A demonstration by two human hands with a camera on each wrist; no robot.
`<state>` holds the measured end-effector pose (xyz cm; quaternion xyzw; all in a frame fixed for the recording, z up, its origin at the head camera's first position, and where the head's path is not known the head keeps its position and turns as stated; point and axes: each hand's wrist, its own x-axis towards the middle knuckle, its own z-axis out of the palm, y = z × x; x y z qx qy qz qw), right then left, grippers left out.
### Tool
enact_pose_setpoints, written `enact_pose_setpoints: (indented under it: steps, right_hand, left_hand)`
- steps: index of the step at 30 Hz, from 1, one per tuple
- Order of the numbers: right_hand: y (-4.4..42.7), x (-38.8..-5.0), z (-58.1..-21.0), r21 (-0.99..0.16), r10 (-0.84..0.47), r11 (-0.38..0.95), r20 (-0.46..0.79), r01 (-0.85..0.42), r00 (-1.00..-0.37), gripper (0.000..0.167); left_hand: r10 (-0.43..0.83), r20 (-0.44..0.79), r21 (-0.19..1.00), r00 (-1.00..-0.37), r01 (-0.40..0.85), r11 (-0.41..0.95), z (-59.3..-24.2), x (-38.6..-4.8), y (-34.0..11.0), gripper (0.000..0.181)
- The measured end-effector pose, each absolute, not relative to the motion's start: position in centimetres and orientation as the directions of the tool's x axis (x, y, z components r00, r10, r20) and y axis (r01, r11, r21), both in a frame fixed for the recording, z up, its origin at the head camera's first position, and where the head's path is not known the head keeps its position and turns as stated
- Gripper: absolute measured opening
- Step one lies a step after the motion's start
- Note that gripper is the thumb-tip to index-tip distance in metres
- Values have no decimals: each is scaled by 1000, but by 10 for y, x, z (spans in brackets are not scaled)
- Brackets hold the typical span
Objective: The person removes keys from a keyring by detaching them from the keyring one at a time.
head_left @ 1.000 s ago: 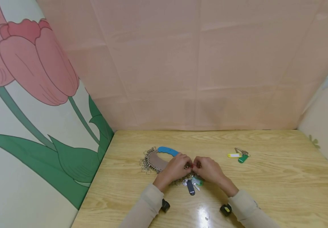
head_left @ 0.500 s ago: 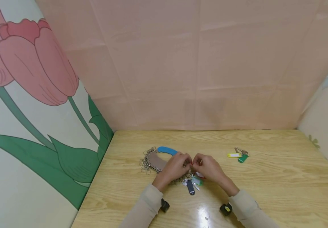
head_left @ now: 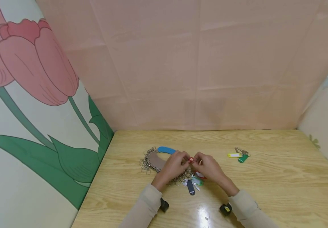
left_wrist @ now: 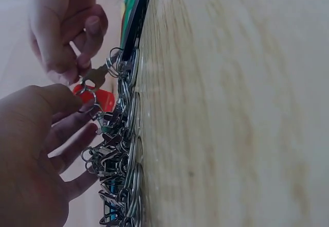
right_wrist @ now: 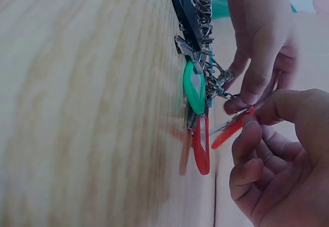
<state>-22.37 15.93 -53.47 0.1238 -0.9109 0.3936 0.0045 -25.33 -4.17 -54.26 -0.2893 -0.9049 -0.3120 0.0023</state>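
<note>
In the head view my left hand [head_left: 174, 164] and right hand [head_left: 208, 166] meet over the right end of a curved brown holder [head_left: 155, 161] lined with metal rings. Between their fingertips is a small red tag [head_left: 191, 160]. The left wrist view shows my left hand [left_wrist: 36, 150] pinching a metal ring [left_wrist: 87, 99], with a key [left_wrist: 96, 75] beside it. In the right wrist view my right hand [right_wrist: 288, 160] pinches the top of the red tag [right_wrist: 230, 130]. Another red tag [right_wrist: 202, 147], a green tag [right_wrist: 194, 87] and a black tag [right_wrist: 185, 13] hang from the holder.
A yellow tag [head_left: 234, 155], a green tag [head_left: 243, 158] and keys [head_left: 242, 151] lie at the right on the wooden table [head_left: 283, 164]. The holder's blue handle [head_left: 166, 149] points towards the left hand. A pink wall covering [head_left: 164, 95] stands behind the table.
Both hands have risen slightly away from the table edge nearest me. Their fingertips stand a little farther apart, and more of the red tag shows between them.
</note>
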Motion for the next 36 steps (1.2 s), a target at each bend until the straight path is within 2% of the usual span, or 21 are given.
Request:
enact_pose_setpoints:
  steps: [7, 17, 23, 31, 36]
  right_hand:
    - [159, -224, -534, -709, -227, 666, 101, -230, -969, 5]
    - [161, -224, -538, -715, -272, 636, 146, -292, -951, 4]
    - [162, -225, -537, -735, -269, 621, 126, -272, -955, 3]
    - [162, -226, -538, -740, -259, 622, 112, -254, -959, 4]
    - [163, -228, -539, -715, -257, 633, 166, -295, -952, 21]
  left_hand:
    - [521, 217, 570, -825, 541, 619, -542, -254, -40, 12]
    - [519, 196, 570, -832, 528, 630, -543, -254, -40, 10]
    - [532, 209, 511, -820, 556, 656, -544, -255, -40, 13]
    - [553, 220, 514, -803, 578, 634, -542, -254, -41, 10]
    - [554, 224, 512, -802, 580, 633, -542, -254, -41, 7]
